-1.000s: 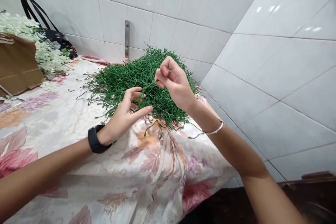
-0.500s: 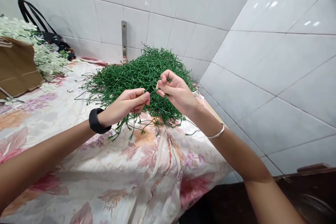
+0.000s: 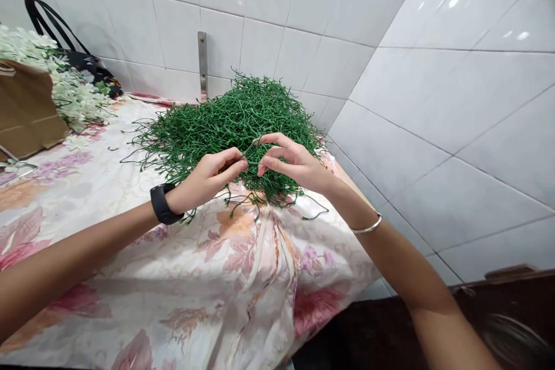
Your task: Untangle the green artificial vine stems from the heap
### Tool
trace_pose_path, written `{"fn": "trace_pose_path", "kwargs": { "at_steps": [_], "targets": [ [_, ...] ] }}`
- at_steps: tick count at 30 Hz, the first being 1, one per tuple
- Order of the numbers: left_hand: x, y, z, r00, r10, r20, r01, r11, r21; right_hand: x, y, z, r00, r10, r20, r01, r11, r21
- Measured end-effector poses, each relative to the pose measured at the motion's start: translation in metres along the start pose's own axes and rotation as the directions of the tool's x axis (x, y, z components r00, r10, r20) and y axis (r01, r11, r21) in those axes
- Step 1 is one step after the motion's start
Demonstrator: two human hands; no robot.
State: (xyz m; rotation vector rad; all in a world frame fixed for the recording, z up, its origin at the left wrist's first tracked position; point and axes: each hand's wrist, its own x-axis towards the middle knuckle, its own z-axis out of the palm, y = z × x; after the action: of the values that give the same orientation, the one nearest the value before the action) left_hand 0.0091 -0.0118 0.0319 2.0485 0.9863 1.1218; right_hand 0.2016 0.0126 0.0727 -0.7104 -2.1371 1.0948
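A big tangled pile of thin green artificial flower stems (image 3: 243, 113) lies on the cloth-covered table against the tiled wall. At its front edge is my left hand (image 3: 212, 176), wearing a black wristband, its thumb and index finger curved with a small gap at the tips. My right hand (image 3: 295, 165), with a silver bangle at the wrist, hovers facing it over the pile, fingers spread and bent. Green strands show around and behind both sets of fingertips; I cannot make out a stem clearly gripped by either hand. A few loose stems (image 3: 236, 202) trail onto the cloth below.
White artificial flowers (image 3: 80, 95) and a brown cardboard box (image 3: 30, 110) are at the left, with a black-handled bag (image 3: 97, 69) behind. A metal strip (image 3: 202, 60) is on the back wall. Floral cloth (image 3: 143, 300) drapes over the table's front.
The fingers of my left hand have loosened from a pinch. My right hand has lowered slightly, its fingers uncurled and spread. Fewer stems hang below my left hand.
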Motion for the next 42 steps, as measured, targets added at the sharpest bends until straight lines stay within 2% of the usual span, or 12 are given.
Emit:
{"fn": "trace_pose_path", "kwargs": {
  "at_steps": [3,5,9,13,16,23,28,31,33,37,42],
  "targets": [
    [0.003,0.003,0.001,0.999,0.043,0.014,-0.044,0.996,0.084,-0.002,0.000,0.000,1.000,-0.008,0.018,0.009,0.996,-0.085],
    [0.006,0.005,0.001,0.997,0.079,0.028,-0.081,0.989,0.122,-0.003,0.001,0.001,0.999,-0.004,0.035,0.006,0.998,-0.059],
    [0.012,0.006,0.001,0.987,0.149,0.051,-0.157,0.965,0.212,0.000,0.011,0.005,0.999,0.000,0.045,-0.006,0.989,0.147],
    [0.013,0.003,0.005,0.988,0.155,0.006,-0.152,0.959,0.240,0.005,0.020,0.010,0.999,0.038,-0.033,-0.022,0.925,0.378],
    [0.011,-0.001,0.009,0.988,0.152,-0.031,-0.140,0.962,0.234,0.006,0.023,0.010,0.997,0.075,-0.027,-0.052,0.871,0.488],
    [0.004,-0.010,0.017,0.990,0.127,-0.061,-0.110,0.967,0.230,0.009,0.026,0.009,0.990,0.141,-0.002,-0.126,0.892,0.434],
    [0.001,-0.015,0.020,0.991,0.117,-0.073,-0.099,0.973,0.209,0.013,0.030,0.019,0.974,0.217,-0.060,-0.143,0.804,0.577],
    [-0.001,-0.015,0.022,0.991,0.116,-0.072,-0.100,0.976,0.191,0.016,0.029,0.026,0.947,0.291,-0.136,-0.138,0.750,0.647],
    [-0.002,-0.014,0.024,0.991,0.103,-0.090,-0.089,0.984,0.154,0.019,0.025,0.031,0.924,0.353,-0.146,-0.157,0.700,0.696],
    [-0.007,-0.013,0.033,0.982,0.052,-0.182,-0.046,0.998,0.035,0.027,0.015,0.039,0.878,0.459,-0.136,-0.179,0.579,0.796],
    [-0.009,-0.017,0.044,0.935,-0.004,-0.354,-0.040,0.993,-0.115,0.045,0.003,0.047,0.848,0.508,-0.152,-0.131,0.479,0.868]
  ]
}}
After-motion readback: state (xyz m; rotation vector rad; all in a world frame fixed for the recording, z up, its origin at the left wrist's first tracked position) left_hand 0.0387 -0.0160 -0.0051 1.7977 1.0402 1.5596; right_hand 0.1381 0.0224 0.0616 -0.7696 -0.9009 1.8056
